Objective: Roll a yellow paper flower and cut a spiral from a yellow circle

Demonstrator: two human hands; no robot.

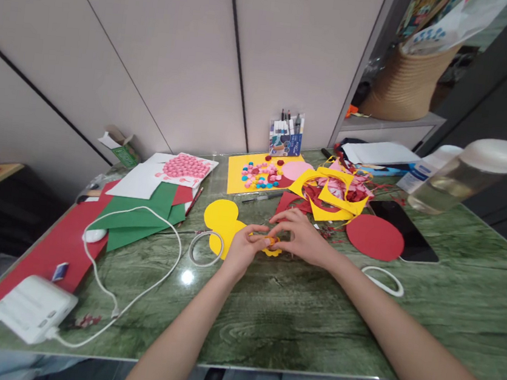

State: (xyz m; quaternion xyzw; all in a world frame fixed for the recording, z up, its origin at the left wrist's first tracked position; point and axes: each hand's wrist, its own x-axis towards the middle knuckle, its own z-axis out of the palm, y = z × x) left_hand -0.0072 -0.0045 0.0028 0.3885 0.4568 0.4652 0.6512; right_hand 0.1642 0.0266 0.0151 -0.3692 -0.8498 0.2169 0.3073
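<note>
Pinching, as far as I can judge from where I stand, the left hand [247, 247] has a small orange piece [273, 240] between thumb and fingers. Fingers of the right hand [298, 233] curve apart just beside it; whether its thumb touches the piece cannot be told. Recommended: a light grip close to the edge, thumb and fingers squarely opposed, left side steady while the right makes small adjustments, so nothing creases.

Directly below the fingers, a yellow scalloped piece [272, 252] shows in part. Left of them lie a yellow paper shape [221, 215] and, overlapping it, a pale ring [192, 249]. To their right: a red disc [375, 237], partly over a black phone [419, 242]. Beyond the fingers, yellow offcuts [335, 214] are heaped; these merit keeping apart from the work.

Worktop [237, 328]: green-veined, glossy, reflecting a light. Farther out, pale panels [168, 52] back it; right of these, a shelf [392, 121] bears a woven basket [405, 82].
</note>
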